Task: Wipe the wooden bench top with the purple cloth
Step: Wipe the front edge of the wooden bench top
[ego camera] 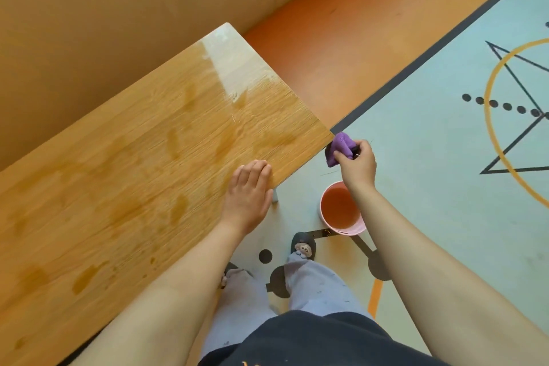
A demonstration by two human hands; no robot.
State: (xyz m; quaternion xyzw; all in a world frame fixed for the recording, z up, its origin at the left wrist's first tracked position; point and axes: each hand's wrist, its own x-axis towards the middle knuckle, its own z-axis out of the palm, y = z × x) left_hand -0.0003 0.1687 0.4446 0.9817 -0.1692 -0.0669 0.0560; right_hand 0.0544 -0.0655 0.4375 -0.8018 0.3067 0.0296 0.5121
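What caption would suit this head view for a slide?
Right hand grips the purple cloth beside the corner of the streaked wooden bench top; left hand rests on its edge.

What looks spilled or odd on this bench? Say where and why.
Darker wet blotches spread over the wooden bench top, like smeared liquid. The purple cloth is off the bench, gripped in the right hand beside its corner.

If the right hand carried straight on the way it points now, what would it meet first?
Probably the wooden bench top at its corner, purple cloth leading; height is unclear.
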